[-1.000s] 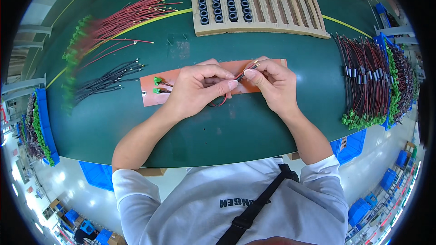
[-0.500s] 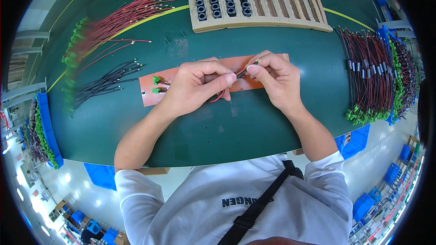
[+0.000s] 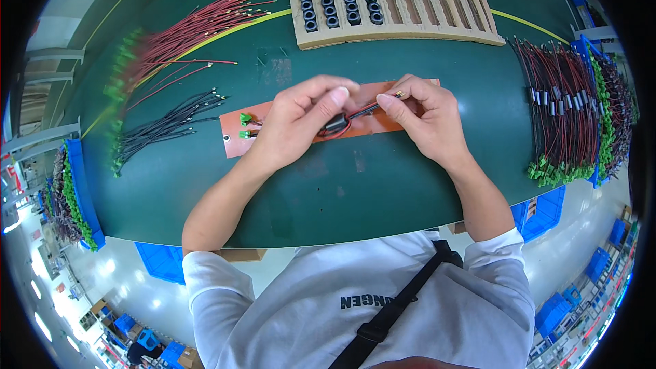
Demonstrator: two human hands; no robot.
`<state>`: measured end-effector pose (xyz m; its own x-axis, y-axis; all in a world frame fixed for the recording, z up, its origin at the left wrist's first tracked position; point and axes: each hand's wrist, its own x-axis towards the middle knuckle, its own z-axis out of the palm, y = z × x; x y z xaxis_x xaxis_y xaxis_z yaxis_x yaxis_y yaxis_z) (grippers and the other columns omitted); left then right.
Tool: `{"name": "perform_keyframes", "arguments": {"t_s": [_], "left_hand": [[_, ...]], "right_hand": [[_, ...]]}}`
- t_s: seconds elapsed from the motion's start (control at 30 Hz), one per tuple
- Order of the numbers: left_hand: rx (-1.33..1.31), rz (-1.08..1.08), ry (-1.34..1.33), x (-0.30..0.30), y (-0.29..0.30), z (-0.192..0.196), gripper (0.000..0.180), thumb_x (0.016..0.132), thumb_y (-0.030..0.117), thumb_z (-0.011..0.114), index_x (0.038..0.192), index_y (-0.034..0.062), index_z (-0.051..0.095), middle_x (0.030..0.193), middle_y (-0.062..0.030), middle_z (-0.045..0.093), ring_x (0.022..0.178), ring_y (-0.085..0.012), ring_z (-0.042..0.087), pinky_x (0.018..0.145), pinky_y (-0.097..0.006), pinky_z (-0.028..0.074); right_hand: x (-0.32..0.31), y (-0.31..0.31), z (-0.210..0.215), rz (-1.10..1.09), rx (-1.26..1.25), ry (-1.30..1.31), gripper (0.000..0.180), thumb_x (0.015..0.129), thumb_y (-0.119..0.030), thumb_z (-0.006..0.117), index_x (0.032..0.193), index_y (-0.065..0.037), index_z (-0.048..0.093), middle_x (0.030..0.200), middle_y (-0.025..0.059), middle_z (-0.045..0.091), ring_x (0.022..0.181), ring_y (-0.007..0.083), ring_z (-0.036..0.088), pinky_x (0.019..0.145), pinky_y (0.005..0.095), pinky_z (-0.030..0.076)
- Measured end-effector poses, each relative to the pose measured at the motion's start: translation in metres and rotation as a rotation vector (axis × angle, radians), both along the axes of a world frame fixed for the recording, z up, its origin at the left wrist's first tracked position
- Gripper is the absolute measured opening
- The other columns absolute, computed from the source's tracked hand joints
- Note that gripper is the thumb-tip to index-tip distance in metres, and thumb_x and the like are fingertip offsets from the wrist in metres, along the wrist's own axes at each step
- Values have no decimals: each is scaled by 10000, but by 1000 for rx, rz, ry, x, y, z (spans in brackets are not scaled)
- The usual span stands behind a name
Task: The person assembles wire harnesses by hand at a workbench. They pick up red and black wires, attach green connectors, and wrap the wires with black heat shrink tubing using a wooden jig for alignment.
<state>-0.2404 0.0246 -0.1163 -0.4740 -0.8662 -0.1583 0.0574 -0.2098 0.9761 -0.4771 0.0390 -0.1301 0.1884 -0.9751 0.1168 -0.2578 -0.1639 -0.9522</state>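
Hold the red and black wires (image 3: 362, 112) just behind their metal tips, pinched between thumb and fingers of the right hand (image 3: 434, 119), above the orange strip (image 3: 235, 146) on the desk (image 3: 328, 195). Steady the black ring (image 3: 335, 123), just under the left hand (image 3: 290, 123), thumb near forefinger there; cannot tell whether gripping. Best draw both wires evenly, free of kinks, without bending the tips.
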Motion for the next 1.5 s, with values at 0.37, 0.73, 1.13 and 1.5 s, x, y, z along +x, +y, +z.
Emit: {"name": "perform_keyframes", "arguments": {"t_s": [0.37, 0.73, 1.13, 1.5], "left_hand": [[-974, 129, -514, 24, 26, 3, 199, 826, -43, 796, 1001, -11, 705, 1059, -136, 681, 925, -234, 698, 764, -333, 595], [-823, 186, -537, 12, 27, -9, 230, 825, -48, 795, 1036, -11, 711, 1073, -111, 661, 910, -210, 691, 742, -308, 604], [-735, 200, -560, 13, 28, -15, 209, 821, -28, 812, 960, 1, 659, 1067, -112, 718, 1023, -214, 710, 841, -325, 595], [-759, 147, -511, 16, 22, -20, 255, 801, -58, 807, 993, -5, 647, 1028, -136, 714, 997, -231, 711, 878, -328, 609]], "right_hand": [[-5, -2, 3, -23, -63, 157, 203, 939, -174, 751, 865, 9, 706, 694, 72, 637, 591, 154, 562, 614, 314, 453], [-11, 0, 0, 13, -170, 254, 196, 944, -183, 731, 875, -8, 678, 788, 94, 664, 680, 228, 614, 707, 360, 454], [-11, 3, 5, -17, -330, 559, 149, 897, -145, 736, 812, -46, 665, 798, 73, 678, 792, 254, 621, 778, 394, 435], [-1, 1, 1, 65, -373, 525, 163, 892, -145, 738, 787, -63, 644, 787, 50, 675, 762, 242, 599, 779, 396, 394]]}}
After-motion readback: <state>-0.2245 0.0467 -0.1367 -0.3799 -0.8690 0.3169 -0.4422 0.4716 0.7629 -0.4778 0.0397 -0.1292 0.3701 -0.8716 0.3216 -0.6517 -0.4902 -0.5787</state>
